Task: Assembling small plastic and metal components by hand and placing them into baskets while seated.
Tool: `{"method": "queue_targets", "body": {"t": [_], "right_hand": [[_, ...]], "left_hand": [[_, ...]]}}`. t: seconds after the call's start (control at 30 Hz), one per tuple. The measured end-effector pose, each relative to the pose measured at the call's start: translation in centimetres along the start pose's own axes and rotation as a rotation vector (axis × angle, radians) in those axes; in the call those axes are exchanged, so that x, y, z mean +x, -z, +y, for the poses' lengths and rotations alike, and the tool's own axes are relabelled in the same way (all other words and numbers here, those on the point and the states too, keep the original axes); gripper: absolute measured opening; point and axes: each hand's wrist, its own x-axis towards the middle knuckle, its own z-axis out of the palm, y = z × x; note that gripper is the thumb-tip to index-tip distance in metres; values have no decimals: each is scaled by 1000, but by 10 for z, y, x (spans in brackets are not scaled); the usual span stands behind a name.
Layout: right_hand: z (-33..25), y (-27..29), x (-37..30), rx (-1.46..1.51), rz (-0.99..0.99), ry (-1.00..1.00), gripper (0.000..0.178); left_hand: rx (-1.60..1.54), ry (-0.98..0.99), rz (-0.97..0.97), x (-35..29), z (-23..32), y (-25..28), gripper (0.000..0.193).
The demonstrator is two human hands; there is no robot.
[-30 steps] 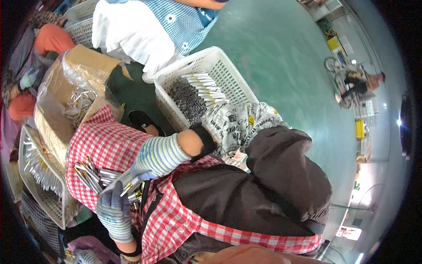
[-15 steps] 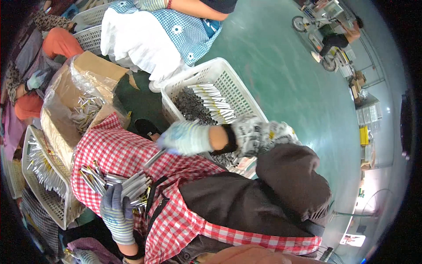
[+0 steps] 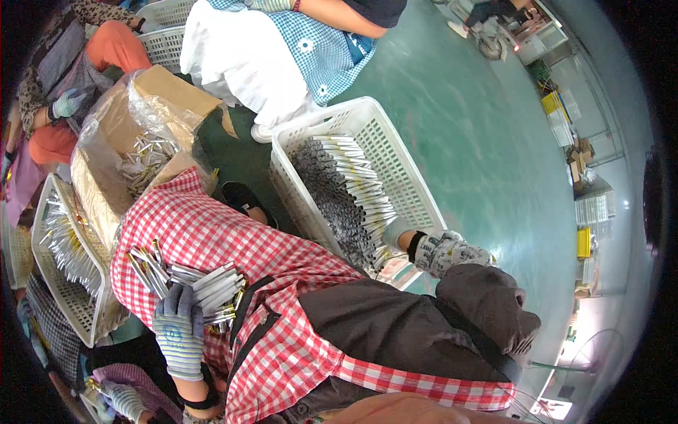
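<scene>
Head view: slim, silvery-white tubes, some gold-ended, are gathered on a red-and-white checked cloth apron across the lap. Left hand, in a blue-and-white striped knit glove, is laid over them, fingers straight and close together; whether anything is pinched beneath cannot be told. Right hand is held at the near right end of a white perforated plastic basket, fingers hidden, state not tellable. Tubes are judged light, stiff, smooth, likely slippery, perhaps easily dented; best gripped around mid-shaft. Long axes beside the left hand are slanted to upper right; those farther left, to upper left. Basketed tubes are stacked roughly crosswise, dark ends apparently turned left.
</scene>
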Motion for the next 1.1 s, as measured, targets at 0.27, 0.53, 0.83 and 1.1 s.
{"method": "queue_targets", "body": {"t": [0.27, 0.53, 0.83, 1.1], "right_hand": [[-9, -40, 4, 96, -115, 85, 26], [-29, -16, 18, -38, -225, 263, 24], [-118, 213, -17, -198, 339, 548, 23], [-245, 294, -63, 179, 629, 1120, 23]], "left_hand": [[52, 46, -6, 1, 6, 1, 45], [101, 108, -51, -1, 2, 4, 36], [23, 118, -109, 13, 1, 11, 43], [-26, 211, 220, -3, -25, 30, 30]]}}
